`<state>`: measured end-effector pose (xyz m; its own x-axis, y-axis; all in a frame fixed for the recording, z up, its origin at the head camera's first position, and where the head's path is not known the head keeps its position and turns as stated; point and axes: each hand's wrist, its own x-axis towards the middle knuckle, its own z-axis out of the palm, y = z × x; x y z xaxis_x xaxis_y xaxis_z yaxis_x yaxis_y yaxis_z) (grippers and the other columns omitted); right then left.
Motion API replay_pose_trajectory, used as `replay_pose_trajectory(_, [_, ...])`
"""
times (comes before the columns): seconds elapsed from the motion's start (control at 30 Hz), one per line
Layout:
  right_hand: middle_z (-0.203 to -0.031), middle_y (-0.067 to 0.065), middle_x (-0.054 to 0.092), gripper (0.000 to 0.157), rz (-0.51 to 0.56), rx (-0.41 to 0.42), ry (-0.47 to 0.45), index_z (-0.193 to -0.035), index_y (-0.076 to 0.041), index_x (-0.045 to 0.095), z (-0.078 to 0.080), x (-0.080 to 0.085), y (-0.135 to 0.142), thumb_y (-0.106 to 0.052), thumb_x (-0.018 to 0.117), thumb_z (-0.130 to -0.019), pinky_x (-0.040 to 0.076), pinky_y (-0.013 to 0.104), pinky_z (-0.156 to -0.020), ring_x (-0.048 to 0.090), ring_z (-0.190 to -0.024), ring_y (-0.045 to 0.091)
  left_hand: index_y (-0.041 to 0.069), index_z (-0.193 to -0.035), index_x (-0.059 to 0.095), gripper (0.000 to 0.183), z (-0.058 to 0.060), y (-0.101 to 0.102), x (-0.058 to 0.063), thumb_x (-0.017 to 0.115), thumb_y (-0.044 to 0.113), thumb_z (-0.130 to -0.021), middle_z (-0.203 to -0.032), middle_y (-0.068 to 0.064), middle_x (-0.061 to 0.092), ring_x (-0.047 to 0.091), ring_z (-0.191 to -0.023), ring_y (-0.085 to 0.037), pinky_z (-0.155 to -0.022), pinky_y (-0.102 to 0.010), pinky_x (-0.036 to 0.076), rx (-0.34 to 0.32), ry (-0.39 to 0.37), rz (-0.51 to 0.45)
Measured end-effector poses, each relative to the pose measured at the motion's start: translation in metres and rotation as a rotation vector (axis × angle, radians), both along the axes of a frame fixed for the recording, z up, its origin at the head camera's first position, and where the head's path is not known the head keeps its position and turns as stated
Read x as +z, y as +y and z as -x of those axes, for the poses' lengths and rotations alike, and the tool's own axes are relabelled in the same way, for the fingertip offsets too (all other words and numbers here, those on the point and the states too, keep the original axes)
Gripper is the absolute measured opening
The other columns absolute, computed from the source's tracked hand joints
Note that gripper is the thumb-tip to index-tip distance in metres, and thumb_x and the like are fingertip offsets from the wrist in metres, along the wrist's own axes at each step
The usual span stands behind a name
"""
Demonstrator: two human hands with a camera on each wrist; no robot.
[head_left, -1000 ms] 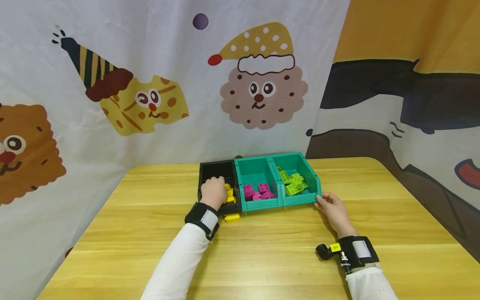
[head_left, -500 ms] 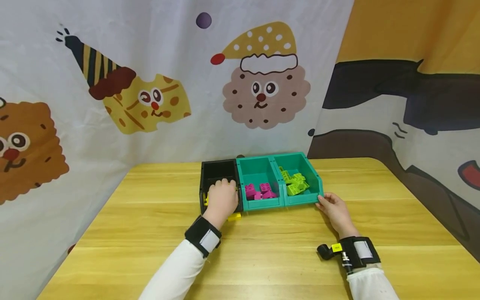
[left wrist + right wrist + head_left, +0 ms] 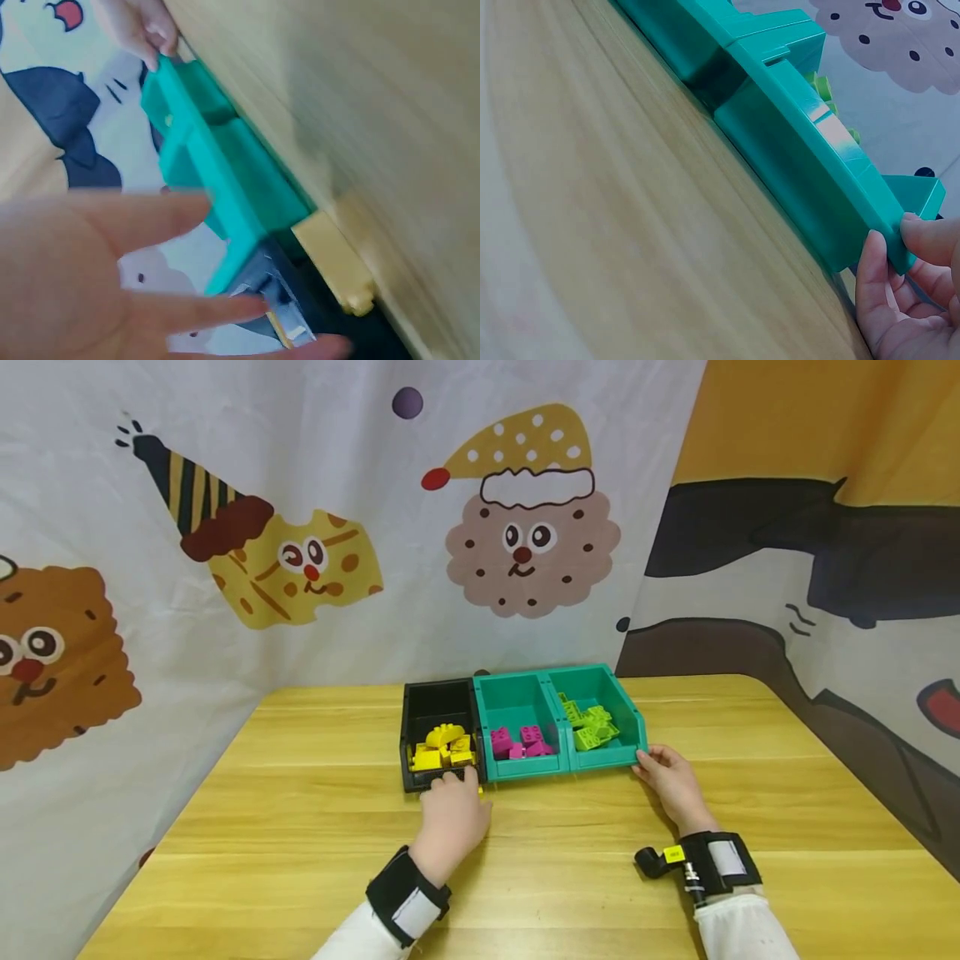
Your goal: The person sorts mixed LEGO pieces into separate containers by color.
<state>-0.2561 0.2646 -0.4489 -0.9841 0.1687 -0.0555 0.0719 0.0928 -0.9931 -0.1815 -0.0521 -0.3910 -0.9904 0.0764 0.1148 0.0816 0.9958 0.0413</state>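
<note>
My left hand is at the front edge of the black bin, fingers stretched out. In the left wrist view its spread fingers hold nothing; a loose yellow toy brick lies on the table against the bin's front. Most of that brick is hidden by the hand in the head view. Several yellow bricks sit inside the black bin. At the other end, my right hand pinches the front right corner of the right green bin between thumb and fingers. Lime green bricks lie in that bin.
Between the black and right green bins stands the middle green bin, with magenta bricks in it. All three bins form a row on the wooden table. A printed cloth hangs behind the table.
My left hand has moved across inside the black bin, then back out toward me to its front edge, uncovering the yellow bricks. My right hand has stayed on the green bin's corner.
</note>
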Motion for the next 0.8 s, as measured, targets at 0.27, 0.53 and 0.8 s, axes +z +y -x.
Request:
replay_pose_trajectory(0.27, [-0.091,-0.006,0.049,0.031,0.005,0.005,0.008,-0.119,0.008,0.042,-0.001,0.001,0.0,-0.013,0.048,-0.098,0.049,0.011,-0.077,0.054,-0.08,-0.005,0.018,-0.142,0.042,0.07,-0.015,0.004,0.006,0.063,0.052,-0.084,-0.11,-0.025,0.06,0.06,-0.093,-0.036,-0.073,-0.048,0.051,0.029,-0.239,0.039])
replay_pose_trajectory(0.53, [-0.092,-0.005,0.049,0.033,-0.008,0.0,-0.009,-0.12,0.008,0.042,-0.001,0.002,-0.002,-0.015,0.049,-0.098,0.049,0.011,-0.076,0.054,-0.079,-0.004,0.03,-0.143,0.041,0.071,-0.016,0.003,-0.004,0.064,0.055,-0.081,-0.115,-0.028,0.057,0.059,-0.091,-0.034,-0.068,-0.046,0.049,0.009,-0.235,0.056])
replay_pose_trajectory(0.8, [-0.092,-0.005,0.049,0.033,-0.007,0.003,-0.009,-0.12,0.008,0.042,0.0,0.0,0.0,-0.016,0.049,-0.098,0.048,0.011,-0.076,0.054,-0.079,-0.005,0.031,-0.141,0.043,0.072,-0.007,0.002,-0.007,0.065,0.059,-0.079,-0.129,-0.03,0.05,0.058,-0.101,-0.04,-0.075,-0.05,0.049,0.006,-0.275,0.067])
